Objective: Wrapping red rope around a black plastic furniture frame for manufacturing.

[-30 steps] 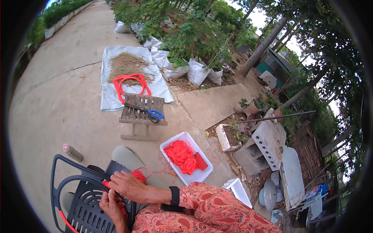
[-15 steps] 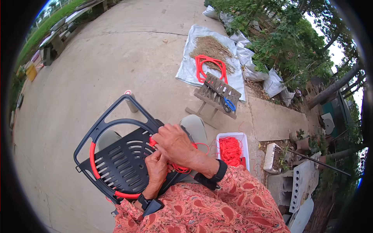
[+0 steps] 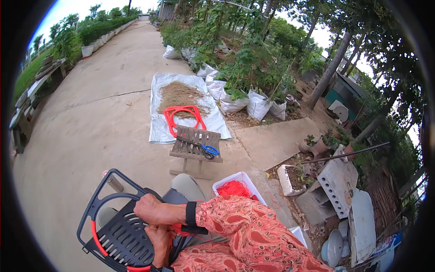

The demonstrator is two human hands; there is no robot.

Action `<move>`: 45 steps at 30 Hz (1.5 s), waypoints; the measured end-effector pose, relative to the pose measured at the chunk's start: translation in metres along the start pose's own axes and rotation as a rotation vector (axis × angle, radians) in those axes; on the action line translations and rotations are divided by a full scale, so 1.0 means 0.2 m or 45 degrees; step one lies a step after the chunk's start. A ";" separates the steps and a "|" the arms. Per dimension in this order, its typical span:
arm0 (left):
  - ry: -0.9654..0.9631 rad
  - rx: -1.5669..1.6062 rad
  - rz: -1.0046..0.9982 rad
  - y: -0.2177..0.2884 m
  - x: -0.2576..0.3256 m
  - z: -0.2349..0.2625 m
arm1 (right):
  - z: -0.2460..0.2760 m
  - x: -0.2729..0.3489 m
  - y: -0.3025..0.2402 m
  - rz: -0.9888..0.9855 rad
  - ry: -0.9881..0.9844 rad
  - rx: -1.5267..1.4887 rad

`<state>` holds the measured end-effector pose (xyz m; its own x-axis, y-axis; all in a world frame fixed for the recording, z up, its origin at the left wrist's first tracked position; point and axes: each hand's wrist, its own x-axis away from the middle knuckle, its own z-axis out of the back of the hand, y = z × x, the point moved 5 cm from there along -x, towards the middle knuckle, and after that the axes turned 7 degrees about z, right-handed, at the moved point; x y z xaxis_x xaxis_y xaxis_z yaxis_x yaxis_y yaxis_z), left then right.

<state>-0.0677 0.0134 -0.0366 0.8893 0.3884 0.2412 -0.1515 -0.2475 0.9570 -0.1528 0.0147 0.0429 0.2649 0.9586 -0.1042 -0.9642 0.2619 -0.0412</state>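
Across my lap lies a black plastic slotted frame (image 3: 129, 239), shaped like a chair seat, with a ring on it partly wrapped in red cord (image 3: 97, 238). My right hand (image 3: 149, 208) is closed in a fist over the ring's right side; its fingers face away, so what they grip is hidden. Just below it, my left hand (image 3: 158, 240) is closed at the ring's inner edge, fingertips covered by the right hand. A loose bundle of red cord (image 3: 177, 230) hangs beside the left hand, under my right wrist.
A white bin (image 3: 221, 182) of red cord stands at my right. Ahead, a small wooden stool (image 3: 195, 154) carries blue-handled scissors (image 3: 209, 151). Beyond it, a red frame (image 3: 199, 119) and dried stalks lie on a white sheet (image 3: 158, 131). Concrete blocks (image 3: 308, 199) are to the right.
My view has tipped up and turned right, so the scene sits lower and further left. Relative to the black frame, my right hand has moved left across the ring.
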 end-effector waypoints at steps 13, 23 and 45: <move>-0.017 0.070 0.182 0.05 -0.03 -0.16 | 0.10 0.16 0.16 0.017 0.185 -0.028; -0.125 -0.045 0.224 0.00 -0.15 -0.21 | -0.01 0.18 0.37 -0.138 0.700 -0.838; -0.467 -0.138 0.525 0.18 0.03 -0.68 | 0.79 1.21 0.32 -0.630 1.209 -2.221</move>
<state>-0.1257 0.1276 0.0224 0.8359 -0.0603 0.5456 -0.5448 -0.2130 0.8111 -0.1532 0.2813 0.1728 0.9237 0.3561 -0.1411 0.0545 -0.4869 -0.8718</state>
